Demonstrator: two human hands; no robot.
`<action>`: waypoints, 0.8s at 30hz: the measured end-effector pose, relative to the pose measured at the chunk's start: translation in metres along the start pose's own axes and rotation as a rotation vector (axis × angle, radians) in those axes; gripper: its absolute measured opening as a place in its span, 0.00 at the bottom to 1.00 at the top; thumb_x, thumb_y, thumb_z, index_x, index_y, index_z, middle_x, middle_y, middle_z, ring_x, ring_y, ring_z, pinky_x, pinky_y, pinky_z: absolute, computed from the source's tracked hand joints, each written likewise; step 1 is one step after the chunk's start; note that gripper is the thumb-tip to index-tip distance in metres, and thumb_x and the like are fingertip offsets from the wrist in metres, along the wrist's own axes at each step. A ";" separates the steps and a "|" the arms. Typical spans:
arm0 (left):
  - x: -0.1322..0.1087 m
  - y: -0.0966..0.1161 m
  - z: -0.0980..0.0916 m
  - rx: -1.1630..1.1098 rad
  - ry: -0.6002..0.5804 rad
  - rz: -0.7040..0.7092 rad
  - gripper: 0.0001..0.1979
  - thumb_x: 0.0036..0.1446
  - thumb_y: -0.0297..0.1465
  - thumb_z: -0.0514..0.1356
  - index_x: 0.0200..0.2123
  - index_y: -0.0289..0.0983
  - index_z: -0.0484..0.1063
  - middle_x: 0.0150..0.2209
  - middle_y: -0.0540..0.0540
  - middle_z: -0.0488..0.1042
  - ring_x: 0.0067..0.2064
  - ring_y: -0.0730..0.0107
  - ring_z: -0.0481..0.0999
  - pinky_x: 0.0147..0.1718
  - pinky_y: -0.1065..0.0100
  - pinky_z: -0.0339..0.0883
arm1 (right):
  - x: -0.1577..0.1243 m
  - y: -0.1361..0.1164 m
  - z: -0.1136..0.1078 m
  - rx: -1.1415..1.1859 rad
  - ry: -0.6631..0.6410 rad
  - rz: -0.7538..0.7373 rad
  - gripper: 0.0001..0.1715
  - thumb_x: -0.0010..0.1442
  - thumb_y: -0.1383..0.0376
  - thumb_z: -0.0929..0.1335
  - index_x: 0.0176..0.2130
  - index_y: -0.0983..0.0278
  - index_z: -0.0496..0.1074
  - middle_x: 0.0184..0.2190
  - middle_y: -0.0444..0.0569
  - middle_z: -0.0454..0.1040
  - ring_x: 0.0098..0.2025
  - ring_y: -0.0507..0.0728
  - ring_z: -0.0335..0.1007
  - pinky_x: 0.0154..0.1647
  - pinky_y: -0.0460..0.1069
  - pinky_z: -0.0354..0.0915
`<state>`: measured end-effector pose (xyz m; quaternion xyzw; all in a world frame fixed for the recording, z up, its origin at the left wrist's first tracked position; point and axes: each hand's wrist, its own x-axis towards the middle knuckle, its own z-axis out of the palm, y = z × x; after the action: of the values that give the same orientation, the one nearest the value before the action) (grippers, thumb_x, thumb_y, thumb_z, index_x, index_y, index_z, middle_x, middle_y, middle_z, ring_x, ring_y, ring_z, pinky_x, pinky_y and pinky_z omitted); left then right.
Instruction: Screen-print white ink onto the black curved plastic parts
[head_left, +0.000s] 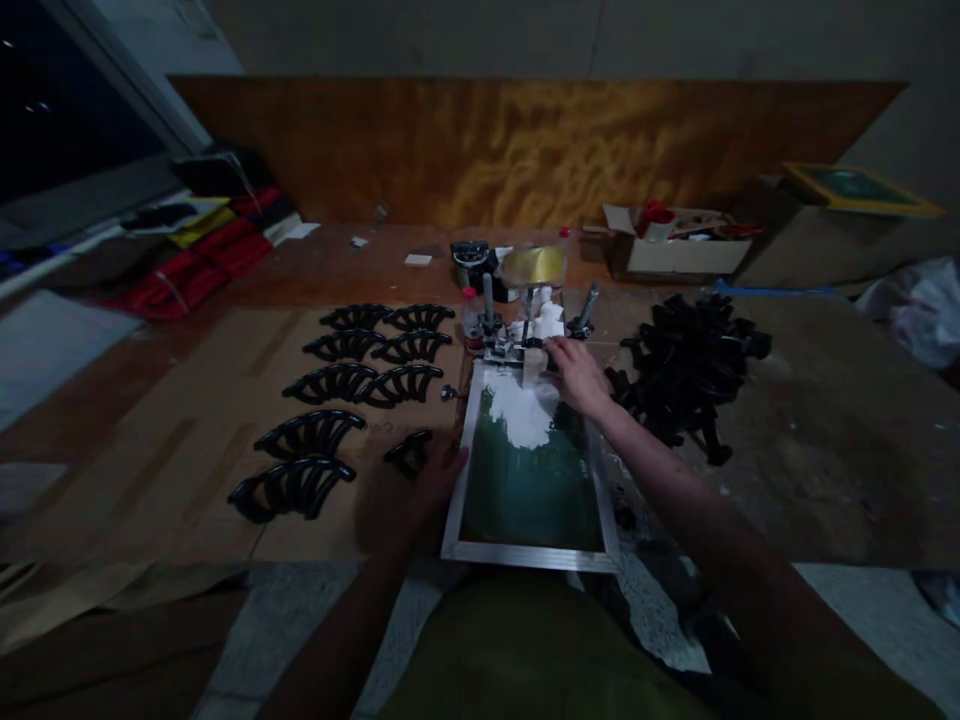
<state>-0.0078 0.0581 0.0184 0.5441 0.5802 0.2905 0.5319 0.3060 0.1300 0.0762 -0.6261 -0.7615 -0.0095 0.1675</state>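
Note:
A screen printing frame [529, 556] with silver metal rims and green mesh lies before me, its far end at a metal clamp. White ink [519, 415] covers the mesh's upper part. My right hand [580, 375] is closed on a squeegee [535, 366] with a pale block-like handle, at the ink's far edge. At the left rim, my left hand [441, 472] grips the frame's edge; its fingers are dark and partly hidden. Just beside it lies a curved, ribbed black piece [409, 453]. Several similar black pieces [311, 435] are laid out in rows to the left.
A heap of black pieces [682, 365] lies to the right. Behind the frame stand metal posts [488, 298], a red-capped bottle [471, 318] and a dark tub [471, 262]. An open cardboard box [679, 258] is at the back right, red folded cloth [199, 265] at the back left.

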 end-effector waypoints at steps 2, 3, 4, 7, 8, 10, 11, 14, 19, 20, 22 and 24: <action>0.008 -0.012 0.004 -0.013 -0.035 0.020 0.29 0.59 0.40 0.57 0.62 0.37 0.66 0.64 0.39 0.68 0.63 0.55 0.68 0.64 0.53 0.58 | 0.014 -0.018 0.002 -0.039 -0.169 0.003 0.24 0.61 0.67 0.67 0.57 0.68 0.68 0.55 0.61 0.71 0.56 0.64 0.65 0.52 0.53 0.63; 0.011 -0.016 0.005 -0.014 -0.042 0.023 0.29 0.60 0.40 0.57 0.62 0.37 0.66 0.64 0.38 0.67 0.63 0.54 0.68 0.64 0.52 0.58 | 0.016 -0.024 0.003 -0.052 -0.247 0.018 0.19 0.61 0.66 0.68 0.52 0.67 0.71 0.51 0.59 0.74 0.52 0.62 0.68 0.49 0.50 0.64; 0.013 -0.019 0.005 -0.014 -0.048 0.024 0.28 0.60 0.40 0.57 0.62 0.37 0.66 0.64 0.38 0.67 0.63 0.54 0.68 0.64 0.52 0.58 | 0.015 -0.027 0.003 -0.061 -0.307 0.027 0.15 0.61 0.66 0.68 0.48 0.65 0.73 0.47 0.56 0.76 0.49 0.60 0.70 0.45 0.48 0.64; 0.014 -0.022 0.005 -0.008 -0.040 0.019 0.27 0.60 0.40 0.57 0.61 0.36 0.67 0.63 0.38 0.68 0.63 0.54 0.68 0.65 0.53 0.57 | 0.003 -0.027 0.006 -0.105 -0.334 0.035 0.08 0.60 0.67 0.68 0.42 0.64 0.74 0.42 0.54 0.78 0.45 0.59 0.72 0.42 0.47 0.62; 0.014 -0.022 0.005 -0.008 -0.034 0.017 0.27 0.60 0.39 0.57 0.61 0.36 0.67 0.63 0.39 0.68 0.64 0.54 0.67 0.65 0.53 0.57 | -0.002 -0.028 0.008 -0.131 -0.316 0.048 0.09 0.60 0.67 0.67 0.42 0.65 0.73 0.43 0.55 0.77 0.45 0.59 0.71 0.42 0.47 0.62; 0.013 -0.022 0.005 -0.014 -0.023 0.012 0.27 0.59 0.40 0.57 0.61 0.37 0.67 0.64 0.40 0.68 0.65 0.54 0.66 0.65 0.53 0.56 | -0.013 -0.033 0.013 -0.171 -0.277 0.071 0.10 0.61 0.69 0.66 0.43 0.67 0.73 0.44 0.58 0.76 0.47 0.60 0.70 0.43 0.48 0.63; 0.013 -0.021 0.005 -0.020 -0.025 0.008 0.28 0.59 0.40 0.57 0.61 0.38 0.67 0.64 0.41 0.68 0.65 0.54 0.66 0.65 0.54 0.56 | -0.018 -0.037 0.016 -0.176 -0.270 0.066 0.10 0.62 0.69 0.65 0.43 0.67 0.73 0.44 0.60 0.76 0.47 0.61 0.69 0.44 0.49 0.63; 0.013 -0.021 0.005 -0.025 -0.050 -0.010 0.28 0.59 0.41 0.56 0.62 0.39 0.66 0.63 0.42 0.69 0.64 0.55 0.67 0.64 0.54 0.58 | -0.035 -0.050 0.021 -0.138 -0.298 -0.072 0.11 0.61 0.72 0.63 0.42 0.68 0.73 0.42 0.61 0.75 0.48 0.63 0.68 0.46 0.51 0.63; 0.013 -0.021 0.005 -0.010 -0.021 -0.029 0.28 0.58 0.41 0.58 0.61 0.39 0.68 0.62 0.43 0.71 0.63 0.52 0.68 0.64 0.53 0.58 | -0.058 -0.046 0.011 -0.020 -0.378 -0.403 0.13 0.55 0.75 0.64 0.41 0.68 0.73 0.41 0.58 0.74 0.47 0.62 0.67 0.47 0.52 0.62; 0.012 -0.021 0.006 -0.005 -0.010 -0.028 0.28 0.58 0.41 0.58 0.61 0.39 0.68 0.62 0.43 0.71 0.63 0.52 0.68 0.64 0.53 0.58 | -0.058 -0.042 0.008 0.007 -0.394 -0.431 0.14 0.54 0.76 0.65 0.41 0.68 0.72 0.41 0.57 0.74 0.46 0.62 0.67 0.46 0.51 0.62; 0.011 -0.021 0.006 -0.009 -0.013 -0.020 0.28 0.59 0.42 0.57 0.60 0.39 0.68 0.61 0.42 0.71 0.63 0.52 0.68 0.63 0.55 0.59 | -0.052 -0.037 0.004 0.044 -0.401 -0.410 0.15 0.52 0.76 0.66 0.40 0.66 0.72 0.40 0.54 0.74 0.45 0.60 0.67 0.44 0.50 0.62; 0.010 -0.020 0.005 -0.016 -0.031 -0.013 0.28 0.60 0.43 0.56 0.61 0.38 0.68 0.62 0.42 0.71 0.63 0.54 0.69 0.63 0.57 0.60 | -0.045 -0.037 0.006 0.046 -0.351 -0.324 0.15 0.52 0.76 0.65 0.40 0.66 0.72 0.39 0.54 0.74 0.44 0.60 0.67 0.43 0.50 0.62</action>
<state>-0.0082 0.0616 -0.0045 0.5404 0.5729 0.2832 0.5473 0.2766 0.0805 0.0660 -0.4838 -0.8695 0.0901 0.0432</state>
